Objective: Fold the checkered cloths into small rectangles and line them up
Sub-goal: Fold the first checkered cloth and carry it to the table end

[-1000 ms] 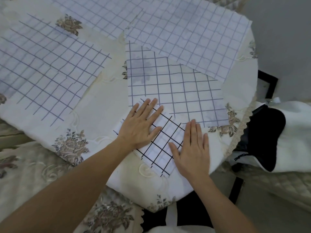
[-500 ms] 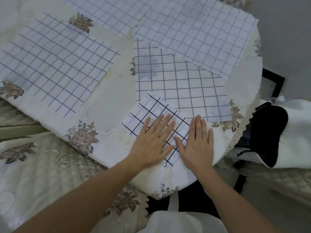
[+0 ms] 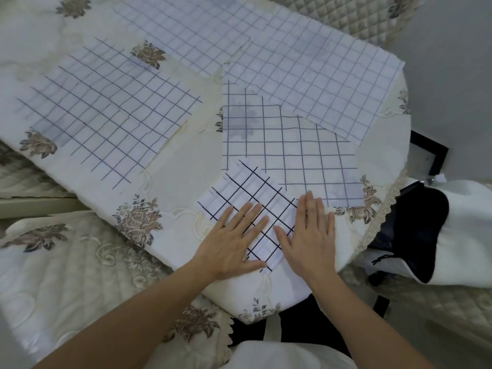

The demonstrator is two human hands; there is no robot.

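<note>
Nearest the person, the left hand point(image 3: 231, 241) and the right hand point(image 3: 310, 235) lie flat on the folded cloth point(image 3: 250, 193), which sits at the near edge of the round bench point(image 3: 173, 161). The left fingers point(image 3: 246, 215) are straight and a little spread over its near half. The right fingers point(image 3: 310, 206) are straight and close together along its right edge, partly on the tablecloth point(image 3: 343, 230). Neither hand grips anything. The folded cloth looks thin, light and limp, so it will probably slide on the tablecloth and spring open unless its creases are pressed. To move it, it seems best to pinch all layers at a corner or along the folded edge, with the other hand flat on top. Just beyond it, and partly under its far corner, lies an open cloth point(image 3: 287, 145), thin enough that a flower print shows through. Further beyond and to the right, a second open cloth point(image 3: 306, 75) overlaps that one. Well to the left of the folded cloth lies a third point(image 3: 106, 110), and farthest beyond it a fourth point(image 3: 186, 30). Each should lift best by two corners.
</note>
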